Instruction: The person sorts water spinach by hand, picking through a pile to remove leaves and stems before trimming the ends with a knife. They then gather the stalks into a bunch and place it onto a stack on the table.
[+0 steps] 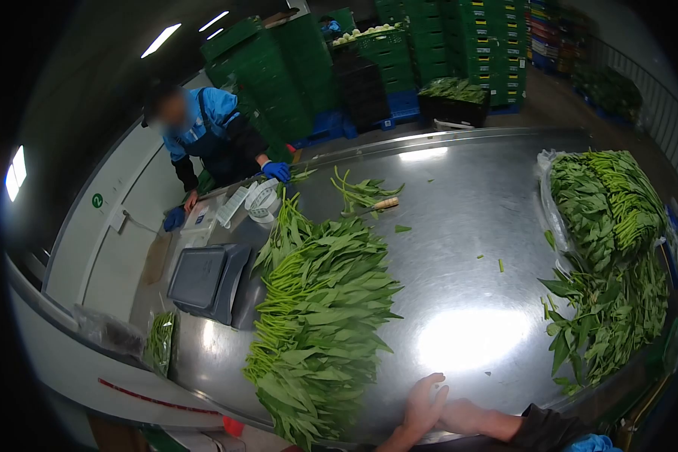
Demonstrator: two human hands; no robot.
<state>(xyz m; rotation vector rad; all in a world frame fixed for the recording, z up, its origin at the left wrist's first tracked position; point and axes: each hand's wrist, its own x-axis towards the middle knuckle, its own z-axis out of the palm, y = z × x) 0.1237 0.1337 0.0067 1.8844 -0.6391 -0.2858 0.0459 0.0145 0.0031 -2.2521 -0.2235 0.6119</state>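
Note:
At the table's near edge, my left hand [425,403] is held up over the steel. Its fingers are partly stretched out with a gap between them, and I see nothing in it. My right hand [457,416] comes in from the right and meets or overlaps the left one; its fingers are hidden. To their left lies a long heap of leafy greens [331,316] that looks like water spinach, stems pointing left. A knife [386,204] with a wooden handle lies beyond the heap beside a few loose stems [354,192].
More greens [606,200] lie at the right on plastic wrap. A grey scale or bin [203,279] and a bagged bunch [160,343] sit left. White tape rolls [262,202] lie near a co-worker's blue-gloved hand [276,171]. Green crates [490,56] are stacked behind the steel table [459,264].

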